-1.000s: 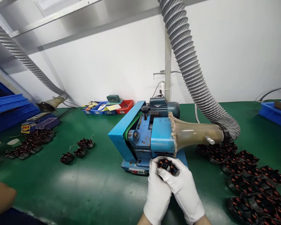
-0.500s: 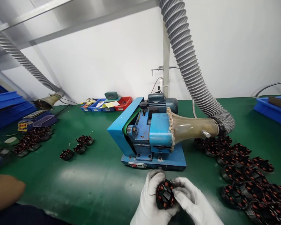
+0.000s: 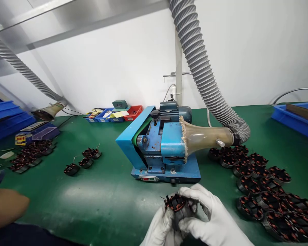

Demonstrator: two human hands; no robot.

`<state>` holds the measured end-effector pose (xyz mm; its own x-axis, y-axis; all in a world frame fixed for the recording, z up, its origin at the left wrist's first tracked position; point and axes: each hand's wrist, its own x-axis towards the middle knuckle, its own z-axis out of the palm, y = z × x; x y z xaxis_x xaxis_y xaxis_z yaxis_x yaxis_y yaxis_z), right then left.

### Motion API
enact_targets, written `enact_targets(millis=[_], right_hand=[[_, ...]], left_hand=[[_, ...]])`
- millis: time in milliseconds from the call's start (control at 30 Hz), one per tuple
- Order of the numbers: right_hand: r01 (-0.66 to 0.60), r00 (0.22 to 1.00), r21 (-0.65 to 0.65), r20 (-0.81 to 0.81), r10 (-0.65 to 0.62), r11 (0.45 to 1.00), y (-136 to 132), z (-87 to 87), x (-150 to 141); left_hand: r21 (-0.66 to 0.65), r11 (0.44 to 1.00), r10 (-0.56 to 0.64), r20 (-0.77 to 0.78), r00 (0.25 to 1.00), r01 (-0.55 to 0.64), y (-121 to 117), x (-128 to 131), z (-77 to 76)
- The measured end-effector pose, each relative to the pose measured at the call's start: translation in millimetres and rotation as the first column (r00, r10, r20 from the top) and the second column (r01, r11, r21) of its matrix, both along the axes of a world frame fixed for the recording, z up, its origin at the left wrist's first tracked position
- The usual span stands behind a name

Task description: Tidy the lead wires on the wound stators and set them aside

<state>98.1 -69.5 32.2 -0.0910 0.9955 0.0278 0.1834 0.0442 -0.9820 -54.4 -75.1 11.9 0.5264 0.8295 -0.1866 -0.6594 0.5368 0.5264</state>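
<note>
In front of the blue belt machine [image 3: 156, 150] I hold a motor stator [image 3: 176, 203], a black ring with copper windings and thin loose wires at its rim. My left hand [image 3: 159, 223], in a white glove, is closed around its lower left side. From the right, my right hand [image 3: 212, 217], gloved as well, grips it between thumb and fingers. Part of the stator's far side is hidden by the right fingers. Close to my right hand stand several more stators [image 3: 250, 207] on the green table [image 3: 97, 205].
A grey hose [image 3: 200, 61] drops to the machine's clear funnel [image 3: 207, 138]. Left of the machine lie a few stators [image 3: 86, 162] and a larger group [image 3: 32, 155]. Small bins [image 3: 133, 112] stand behind. A person's arm [image 3: 9, 208] shows at left, a blue tray [image 3: 295, 118] at right.
The stator has been tilted in my hands, from facing me to showing its rim and side. My right hand has shifted over its top right. The view has moved slightly right.
</note>
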Motion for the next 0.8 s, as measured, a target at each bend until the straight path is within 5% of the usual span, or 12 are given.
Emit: enact_targets(millis=[133, 300, 367, 467, 567, 633, 667, 800], right_hand=[[-0.037, 0.997, 0.236, 0.072, 0.02, 0.971, 6.5, 6.3, 0.5], [0.036, 0.993, 0.491, 0.084, -0.088, 0.871, 4.6, -8.9, 2.2], [0.129, 0.99, 0.418, 0.001, -0.143, 0.899, 4.3, -12.9, 0.8], [0.255, 0.929, -0.012, -0.276, -0.248, 0.967, 7.8, -7.3, -1.3], [0.126, 0.704, -0.354, -0.627, -0.335, 0.927, 11.5, 6.0, 0.9], [0.07, 0.548, -0.401, -0.75, -0.371, 0.913, 10.7, 12.2, 4.6], [0.04, 0.533, -0.396, -0.768, -0.355, 0.917, 9.2, 13.5, 6.3], [-0.1, 0.745, -0.206, -0.664, -0.063, 0.974, 3.2, 9.4, 5.8]], left_hand=[[-0.037, 0.997, -0.065, -0.031, 0.997, 0.063, 2.5, 3.3, 2.6], [-0.065, 0.996, -0.071, -0.053, 0.996, 0.067, 3.5, 5.3, 5.7], [-0.074, 0.994, -0.081, -0.081, 0.993, 0.075, 3.4, 5.9, 6.8], [-0.074, 0.996, -0.057, -0.156, 0.986, 0.046, 5.4, 7.5, 5.3], [-0.13, 0.991, -0.038, -0.157, 0.987, 0.018, 9.5, 9.5, -2.1], [-0.214, 0.977, -0.043, -0.088, 0.995, 0.023, 11.6, 10.7, -8.4], [-0.25, 0.968, -0.043, -0.048, 0.998, 0.03, 12.4, 11.2, -11.2], [-0.261, 0.959, -0.104, 0.052, 0.993, 0.114, 14.3, 13.5, -16.1]])
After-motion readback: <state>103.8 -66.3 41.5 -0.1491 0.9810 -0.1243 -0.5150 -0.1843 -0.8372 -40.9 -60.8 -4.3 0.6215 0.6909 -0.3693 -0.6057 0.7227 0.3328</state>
